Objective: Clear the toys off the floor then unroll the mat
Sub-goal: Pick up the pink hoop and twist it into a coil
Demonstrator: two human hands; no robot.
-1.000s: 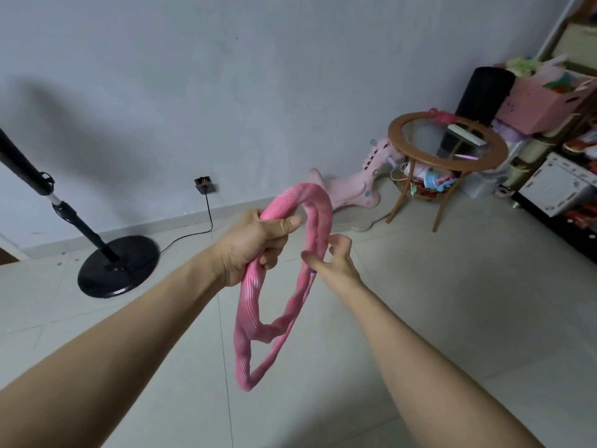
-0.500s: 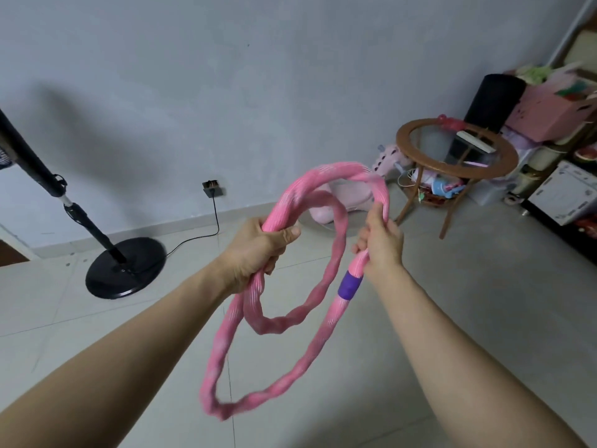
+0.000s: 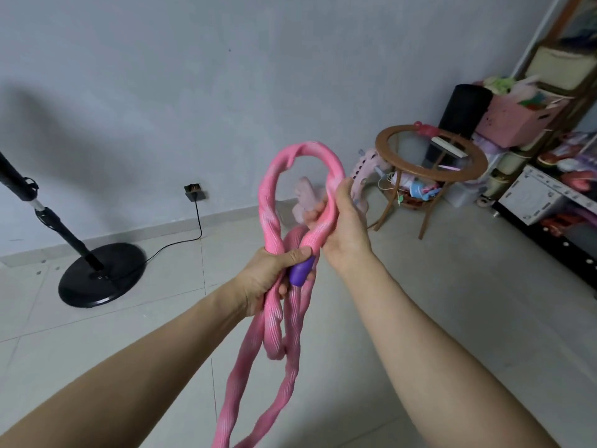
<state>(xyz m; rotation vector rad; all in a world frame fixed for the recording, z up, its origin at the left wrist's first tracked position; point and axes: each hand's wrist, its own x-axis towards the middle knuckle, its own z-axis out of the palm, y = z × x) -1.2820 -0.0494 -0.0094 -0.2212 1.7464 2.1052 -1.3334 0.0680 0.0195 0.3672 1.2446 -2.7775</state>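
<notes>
Left hand (image 3: 269, 279) fists one pink hoop (image 3: 274, 321), long axis 12-to-6; right hand (image 3: 344, 232) clamps its top loop.

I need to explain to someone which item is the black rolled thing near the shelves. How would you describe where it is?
Look to the right corner of the room, where a round wooden side table stands before the cluttered shelves. Directly behind that table, a tall black cylinder stands upright beside a pink box. It is the only plain black, upright roll among the pink and colourful toys.
</notes>
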